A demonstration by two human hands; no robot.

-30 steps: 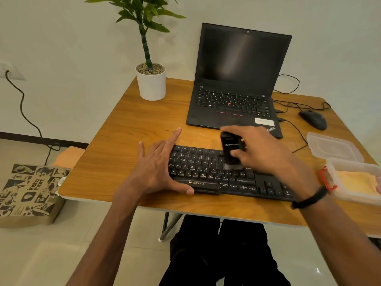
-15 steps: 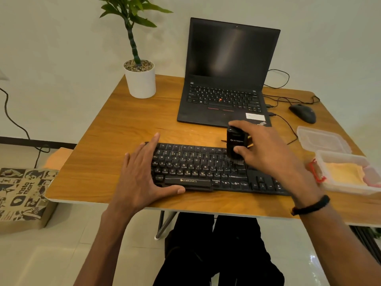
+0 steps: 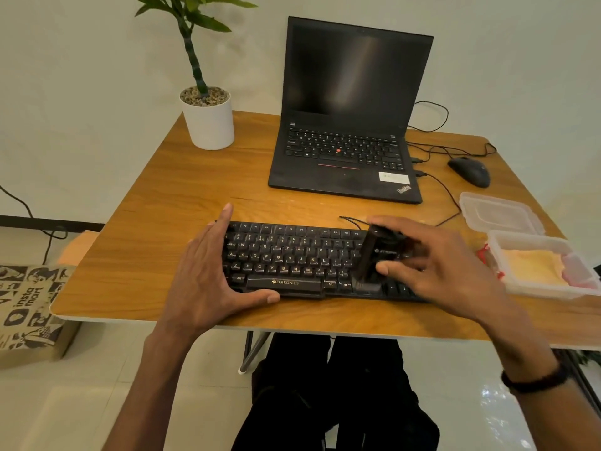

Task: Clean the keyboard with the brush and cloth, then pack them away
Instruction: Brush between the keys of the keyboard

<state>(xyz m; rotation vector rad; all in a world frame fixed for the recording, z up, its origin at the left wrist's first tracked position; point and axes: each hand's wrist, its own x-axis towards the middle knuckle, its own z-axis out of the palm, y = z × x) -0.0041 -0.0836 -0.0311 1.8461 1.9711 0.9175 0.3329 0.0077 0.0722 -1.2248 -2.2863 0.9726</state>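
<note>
I am gripping the brush [image 3: 374, 258] in my right hand [image 3: 432, 268], thumb and fingers curled round its black body, and sweeping its bristles over the right part of the keyboard [image 3: 292, 258]. My left hand [image 3: 208, 275] is bracing the keyboard's left end, fingers straight and close together along the side, thumb lying against the front edge. To brush well, I am thinking I should be keeping the bristles tilted into the gaps between rows and pressing lightly (hard pushes would probably just pack the dust in), while the left hand is stopping any sliding. The keyboard is lying along the front edge of the tabletop [image 3: 169, 203], black with pale lettering and a brand name on the space bar. The cloth [image 3: 533, 266] is waiting, yellowish, in an open clear box [image 3: 507, 284] at the right edge.
</note>
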